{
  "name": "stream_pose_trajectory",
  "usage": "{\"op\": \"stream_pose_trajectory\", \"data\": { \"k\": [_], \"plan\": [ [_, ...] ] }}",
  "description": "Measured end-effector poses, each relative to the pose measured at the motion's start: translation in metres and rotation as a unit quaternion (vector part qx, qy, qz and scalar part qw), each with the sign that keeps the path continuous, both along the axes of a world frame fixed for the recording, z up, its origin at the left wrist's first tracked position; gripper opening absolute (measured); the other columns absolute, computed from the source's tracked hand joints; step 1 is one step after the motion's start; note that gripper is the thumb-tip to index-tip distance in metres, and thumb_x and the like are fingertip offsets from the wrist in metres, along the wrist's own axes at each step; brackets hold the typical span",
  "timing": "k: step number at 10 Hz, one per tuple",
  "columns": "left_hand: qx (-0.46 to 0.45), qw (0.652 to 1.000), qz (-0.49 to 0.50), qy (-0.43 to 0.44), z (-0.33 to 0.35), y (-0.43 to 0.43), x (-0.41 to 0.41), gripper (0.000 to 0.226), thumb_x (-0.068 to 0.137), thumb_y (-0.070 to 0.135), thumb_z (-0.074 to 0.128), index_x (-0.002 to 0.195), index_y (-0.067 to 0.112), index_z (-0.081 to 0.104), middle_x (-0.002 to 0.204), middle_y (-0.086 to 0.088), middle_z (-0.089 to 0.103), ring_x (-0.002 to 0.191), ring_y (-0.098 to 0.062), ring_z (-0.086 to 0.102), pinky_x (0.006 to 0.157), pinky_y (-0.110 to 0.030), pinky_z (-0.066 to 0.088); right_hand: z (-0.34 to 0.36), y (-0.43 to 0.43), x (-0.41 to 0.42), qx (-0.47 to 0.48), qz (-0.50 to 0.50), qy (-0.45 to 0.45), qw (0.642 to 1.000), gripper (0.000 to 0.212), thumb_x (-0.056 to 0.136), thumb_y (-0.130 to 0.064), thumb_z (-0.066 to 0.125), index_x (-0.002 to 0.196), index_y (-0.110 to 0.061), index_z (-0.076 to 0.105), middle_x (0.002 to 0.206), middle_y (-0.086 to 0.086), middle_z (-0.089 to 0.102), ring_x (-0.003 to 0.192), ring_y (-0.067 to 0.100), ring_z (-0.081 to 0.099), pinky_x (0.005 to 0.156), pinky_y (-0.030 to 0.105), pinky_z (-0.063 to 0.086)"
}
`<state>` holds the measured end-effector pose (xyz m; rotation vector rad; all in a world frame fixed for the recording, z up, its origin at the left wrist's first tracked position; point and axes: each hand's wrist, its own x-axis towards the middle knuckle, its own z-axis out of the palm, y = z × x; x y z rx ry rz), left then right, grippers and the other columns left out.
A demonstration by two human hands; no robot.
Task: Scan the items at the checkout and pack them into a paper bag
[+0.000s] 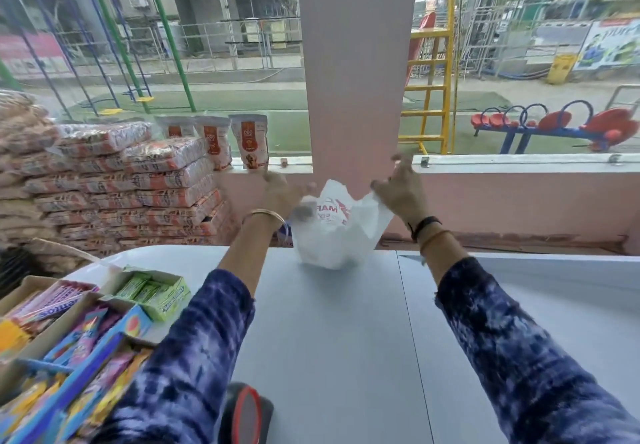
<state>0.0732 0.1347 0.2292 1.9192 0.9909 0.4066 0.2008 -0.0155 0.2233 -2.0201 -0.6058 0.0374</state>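
Mentos rolls (52, 305) near; bag (334, 232) print reads "FAM".

The white bag (337, 232) is showing red letters reading "FAM", the rest folded out of sight. The upright pouches (250, 140) on the window ledge are carrying "DOG" above a dog picture. A candy roll (52, 307) in the display box is showing "entos". Print on the stacked packets is too blurred to read.
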Motion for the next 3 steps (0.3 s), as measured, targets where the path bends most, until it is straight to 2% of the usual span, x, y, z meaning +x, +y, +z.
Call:
{"op": "stream_pose_trajectory", "data": {
  "k": [1,2,3],
  "plan": [
    [0.074,0.973,-0.147,0.16,-0.028,-0.028,-0.021,0.024,0.069,0.021,0.055,0.084,0.002,0.057,0.077,-0.01,0.059,0.085,-0.03,0.062,0.082,-0.041,0.054,-0.035,-0.042,-0.03,-0.251,0.06,0.004,0.966,0.014,0.079,-0.011,0.056,0.074,0.002,0.054,0.071,0.017,0.055,0.077,0.03,0.056,0.059,0.028,0.045],
    [0.089,0.901,-0.237,0.354,-0.049,-0.054,-0.042,0.021,0.077,0.014,0.057,0.058,0.005,0.058,0.052,-0.009,0.062,0.064,-0.029,0.07,0.053,-0.028,0.054,-0.064,-0.069,-0.052,-0.47,0.168,0.077,0.863,0.023,0.078,-0.015,0.064,0.06,-0.008,0.051,0.06,0.007,0.062,0.059,0.025,0.058,0.05,0.024,0.046],
    [-0.012,0.864,-0.259,0.431,-0.065,-0.074,-0.054,0.026,0.088,0.018,0.055,0.097,-0.005,0.063,0.061,-0.017,0.07,0.054,-0.024,0.069,0.067,-0.033,0.058,-0.087,-0.076,-0.066,-0.533,0.221,0.166,0.8,0.027,0.086,-0.023,0.062,0.093,0.003,0.06,0.08,0.016,0.076,0.069,0.023,0.072,0.075,0.034,0.059]
  ]
}}
